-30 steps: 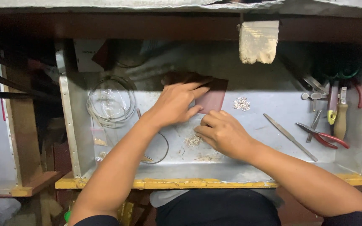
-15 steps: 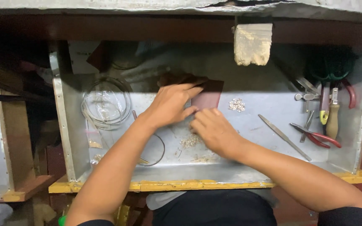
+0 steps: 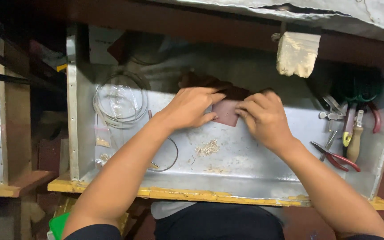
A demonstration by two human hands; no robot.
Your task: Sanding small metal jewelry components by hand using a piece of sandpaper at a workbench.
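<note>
A metal-lined drawer tray [image 3: 254, 171] lies open below me. Both hands rest on a small reddish-brown sheet [image 3: 226, 112] near the tray's back wall. My left hand [image 3: 191, 108] presses on the sheet's left edge with the fingers stretched over it. My right hand [image 3: 264, 118] pinches the sheet's right edge. A little heap of pale metal bits [image 3: 207, 148] sits on the tray floor just in front of the hands. A dark brown cloth [image 3: 210, 83] lies behind the sheet.
Coils of thin wire [image 3: 120, 100] and a wire ring [image 3: 167, 155] lie at the tray's left. Pliers, cutters and a wooden-handled tool [image 3: 350, 138] are piled at the right. A pale block [image 3: 297, 53] hangs from the bench edge above.
Both hands moved from the tray's middle toward the back wall. My right hand went from the heap of metal bits to the sheet's right edge. The view shifted.
</note>
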